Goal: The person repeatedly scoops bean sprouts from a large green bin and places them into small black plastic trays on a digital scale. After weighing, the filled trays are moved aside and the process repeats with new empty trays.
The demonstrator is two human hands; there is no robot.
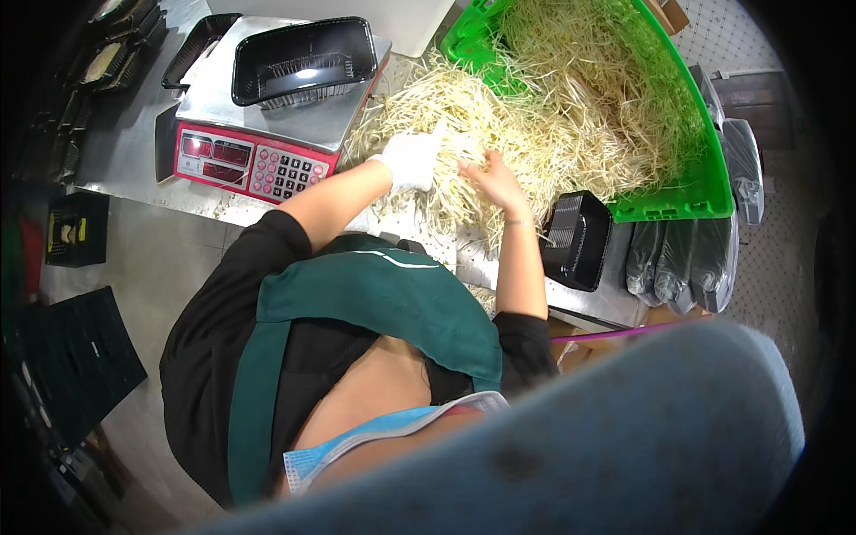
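Note:
A large heap of pale bean sprouts [461,100] spills out of a tilted green plastic crate [719,180] onto the metal table. My left hand [411,160], in a white glove, lies against the near left part of the heap, its fingertips among the sprouts. My right hand [496,184], bare, reaches into the heap just to the right, some fingers apart and others hidden; whether either hand grips sprouts cannot be told. Left of the hands stands a red and steel digital scale [257,160] with a black plastic tray [304,63] on its pan.
A nested stack of black trays [578,241] lies beside my right forearm. Wrapped black tray stacks [712,261] are at the right, beyond the crate. Another black tray [200,50] sits behind the scale's left side; filled trays [107,63] are at the far left.

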